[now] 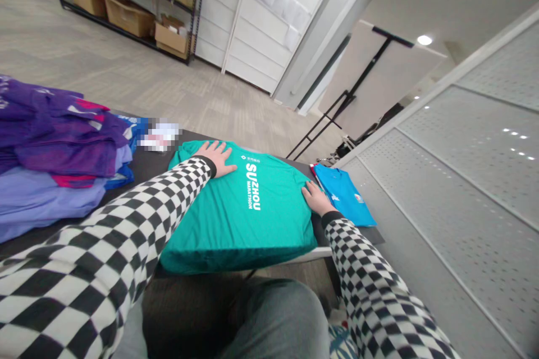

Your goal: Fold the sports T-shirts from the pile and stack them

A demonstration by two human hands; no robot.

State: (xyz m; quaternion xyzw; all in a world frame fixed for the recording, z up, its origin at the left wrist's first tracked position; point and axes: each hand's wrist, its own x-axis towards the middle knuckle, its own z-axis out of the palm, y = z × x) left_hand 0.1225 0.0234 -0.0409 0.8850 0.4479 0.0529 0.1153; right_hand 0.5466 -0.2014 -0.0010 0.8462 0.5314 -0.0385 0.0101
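A folded teal T-shirt (240, 219) with white "SUZHOU MARATHON" lettering lies on the dark table top (143, 164). My left hand (217, 158) rests flat on its far edge, fingers spread, just beside the lettering. My right hand (316, 198) presses on the shirt's right edge with its fingers apart. Both sleeves are black-and-white checked. Beyond that hand lies a folded bright blue T-shirt (342, 195), not touched by either hand. A stack of purple garments (67, 137) sits on lavender cloth (37, 199) to the left.
A blurred white patch (160, 134) sits at the table's far edge. My grey trousers (273, 320) show below the table. A perforated grey panel (455, 179) rises at the right. Metal shelving with cardboard boxes (126, 11) stands across the carpeted floor.
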